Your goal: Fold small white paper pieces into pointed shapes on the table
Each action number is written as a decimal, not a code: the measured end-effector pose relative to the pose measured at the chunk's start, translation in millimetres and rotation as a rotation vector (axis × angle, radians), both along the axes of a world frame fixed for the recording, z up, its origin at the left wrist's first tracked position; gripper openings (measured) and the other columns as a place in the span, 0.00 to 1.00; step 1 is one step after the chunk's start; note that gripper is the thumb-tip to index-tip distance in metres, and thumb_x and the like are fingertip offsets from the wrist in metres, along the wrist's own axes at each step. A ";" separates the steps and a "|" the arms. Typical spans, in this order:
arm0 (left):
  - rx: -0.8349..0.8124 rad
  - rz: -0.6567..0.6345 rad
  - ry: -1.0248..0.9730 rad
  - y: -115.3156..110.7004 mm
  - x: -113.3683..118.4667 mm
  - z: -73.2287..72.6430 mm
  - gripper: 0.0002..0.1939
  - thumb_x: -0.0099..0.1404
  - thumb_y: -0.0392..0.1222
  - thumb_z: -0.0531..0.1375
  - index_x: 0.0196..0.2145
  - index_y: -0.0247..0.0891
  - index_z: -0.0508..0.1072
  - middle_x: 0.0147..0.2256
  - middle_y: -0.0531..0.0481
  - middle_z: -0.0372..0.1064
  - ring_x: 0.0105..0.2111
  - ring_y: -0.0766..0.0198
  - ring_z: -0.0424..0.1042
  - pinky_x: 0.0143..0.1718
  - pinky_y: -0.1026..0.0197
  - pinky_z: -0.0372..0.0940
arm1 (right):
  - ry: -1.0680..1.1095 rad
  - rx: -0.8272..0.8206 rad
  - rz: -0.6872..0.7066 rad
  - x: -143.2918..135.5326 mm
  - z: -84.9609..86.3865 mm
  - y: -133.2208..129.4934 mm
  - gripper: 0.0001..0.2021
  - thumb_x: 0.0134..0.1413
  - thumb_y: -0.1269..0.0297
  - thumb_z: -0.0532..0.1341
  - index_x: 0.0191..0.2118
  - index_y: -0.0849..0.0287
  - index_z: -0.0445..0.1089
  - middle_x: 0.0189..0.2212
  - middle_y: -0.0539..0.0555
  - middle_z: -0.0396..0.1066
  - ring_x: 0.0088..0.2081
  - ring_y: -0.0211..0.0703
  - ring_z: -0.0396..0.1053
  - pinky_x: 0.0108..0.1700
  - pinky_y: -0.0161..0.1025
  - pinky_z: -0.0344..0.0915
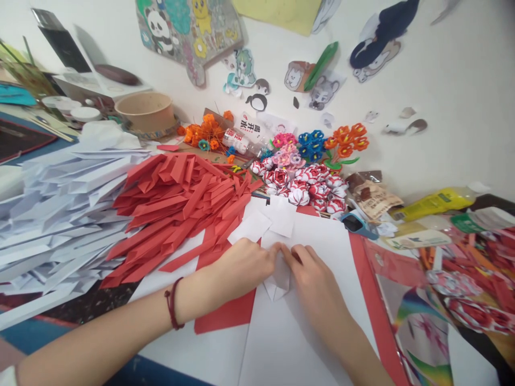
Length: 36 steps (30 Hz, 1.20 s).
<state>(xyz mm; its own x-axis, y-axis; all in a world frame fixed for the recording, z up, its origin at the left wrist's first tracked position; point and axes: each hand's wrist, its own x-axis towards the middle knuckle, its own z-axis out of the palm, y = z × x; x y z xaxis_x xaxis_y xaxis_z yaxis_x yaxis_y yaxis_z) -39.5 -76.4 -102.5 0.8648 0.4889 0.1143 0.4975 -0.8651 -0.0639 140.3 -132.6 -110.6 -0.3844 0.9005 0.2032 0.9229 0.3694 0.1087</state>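
Note:
A small folded white paper piece (278,279) stands between my hands over large white sheets (281,343). My left hand (251,262), with a dark red cord bracelet at the wrist, pinches its upper left edge. The fingers of my right hand (308,268) close on its upper right edge, and the fingertips of both hands meet at the top. Just beyond lie small loose white paper squares (251,227). Red paper (225,313) shows under my left forearm.
To the left are heaps of folded white strips (64,214) and folded red strips (185,203). Red-and-white paper flowers (314,187) sit at the back by the wall. A blue smartwatch (358,225) and bottles (434,203) lie to the right.

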 end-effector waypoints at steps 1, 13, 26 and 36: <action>0.002 0.004 -0.002 -0.2 0.2 -1.0 0.18 0.63 0.26 0.50 0.51 0.28 0.62 0.19 0.52 0.65 0.18 0.62 0.67 0.18 0.62 0.51 | -0.003 0.001 0.003 0.2 0.1 0.1 0.20 0.58 0.80 0.48 0.54 0.67 0.63 0.31 0.57 0.64 0.34 0.46 0.61 0.31 0.40 0.63; -0.012 0.013 -0.008 -3.2 0.7 -5.9 0.21 0.61 0.27 0.51 0.53 0.26 0.60 0.19 0.52 0.64 0.18 0.60 0.67 0.18 0.62 0.50 | -0.022 -0.014 0.038 0.5 1.0 1.4 0.21 0.55 0.82 0.49 0.54 0.69 0.62 0.33 0.58 0.65 0.34 0.46 0.61 0.32 0.41 0.63; -0.014 0.043 -0.013 -6.4 0.5 -0.6 0.23 0.59 0.26 0.52 0.54 0.27 0.59 0.18 0.53 0.63 0.18 0.61 0.66 0.19 0.62 0.50 | -0.094 -0.003 0.084 0.1 5.8 3.0 0.17 0.55 0.82 0.51 0.49 0.70 0.66 0.32 0.57 0.66 0.34 0.46 0.61 0.32 0.42 0.63; -0.032 0.044 -0.056 -2.8 -4.8 9.8 0.15 0.59 0.27 0.51 0.43 0.32 0.68 0.19 0.50 0.65 0.19 0.60 0.68 0.19 0.63 0.48 | -0.101 -0.018 0.097 2.7 4.4 3.5 0.20 0.54 0.82 0.52 0.53 0.71 0.63 0.34 0.58 0.66 0.35 0.47 0.61 0.33 0.42 0.64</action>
